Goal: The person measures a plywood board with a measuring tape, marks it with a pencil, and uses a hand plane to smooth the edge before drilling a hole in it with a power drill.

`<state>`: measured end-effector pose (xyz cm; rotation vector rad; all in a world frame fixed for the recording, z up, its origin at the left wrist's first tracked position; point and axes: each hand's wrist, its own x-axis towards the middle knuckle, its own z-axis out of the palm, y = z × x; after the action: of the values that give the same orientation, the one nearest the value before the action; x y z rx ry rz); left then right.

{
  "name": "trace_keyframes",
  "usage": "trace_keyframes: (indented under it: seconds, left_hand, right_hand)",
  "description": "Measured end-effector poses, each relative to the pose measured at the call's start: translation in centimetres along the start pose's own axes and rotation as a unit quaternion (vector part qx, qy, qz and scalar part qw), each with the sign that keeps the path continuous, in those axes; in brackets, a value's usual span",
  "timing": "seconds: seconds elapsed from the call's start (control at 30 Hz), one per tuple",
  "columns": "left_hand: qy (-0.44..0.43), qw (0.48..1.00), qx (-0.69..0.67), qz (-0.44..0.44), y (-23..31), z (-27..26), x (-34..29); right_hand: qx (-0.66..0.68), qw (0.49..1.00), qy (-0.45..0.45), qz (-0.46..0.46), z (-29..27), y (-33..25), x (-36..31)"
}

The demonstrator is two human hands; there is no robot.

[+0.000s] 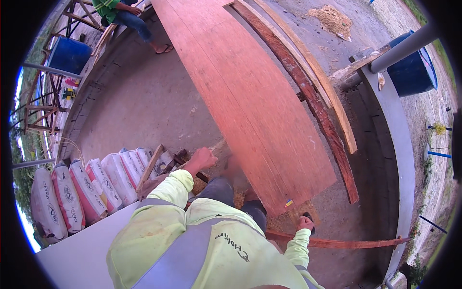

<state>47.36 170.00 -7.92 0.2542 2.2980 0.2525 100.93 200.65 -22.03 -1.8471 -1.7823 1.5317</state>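
A large reddish plywood sheet (255,111) runs from the far middle down to just ahead of my body. My right hand (305,223) is closed round a small dark object (308,216) beside the sheet's near end; its exact kind does not show. On that end lies a small yellow-and-blue item (289,203). My left hand (204,159) is held as a fist, left of the sheet and apart from it. Whatever it may hold is hidden by the fingers. Below my right hand a narrow red-brown wooden strip (337,243) stretches to the right.
Long timber pieces (308,91) lie along the sheet's right side. Filled sacks (103,185) stand in a row at left. Blue drums (70,54) flank the area. At the upper left another person (127,19) sits on the low wall. Sawdust (331,21) is heaped far right.
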Motion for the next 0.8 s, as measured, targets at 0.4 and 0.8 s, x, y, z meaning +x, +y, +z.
trace_keyframes:
  seconds: [0.4,0.8]
  left_hand:
    - [-0.002,0.997,0.026,0.076,-2.5,3.9,2.9]
    - [-0.062,0.994,0.062,0.064,-2.2,4.4,1.3]
  right_hand:
    - [-0.097,0.984,-0.129,0.070,2.5,-2.6,-6.0]
    - [-0.116,0.970,-0.114,0.183,7.4,-1.5,-5.5]
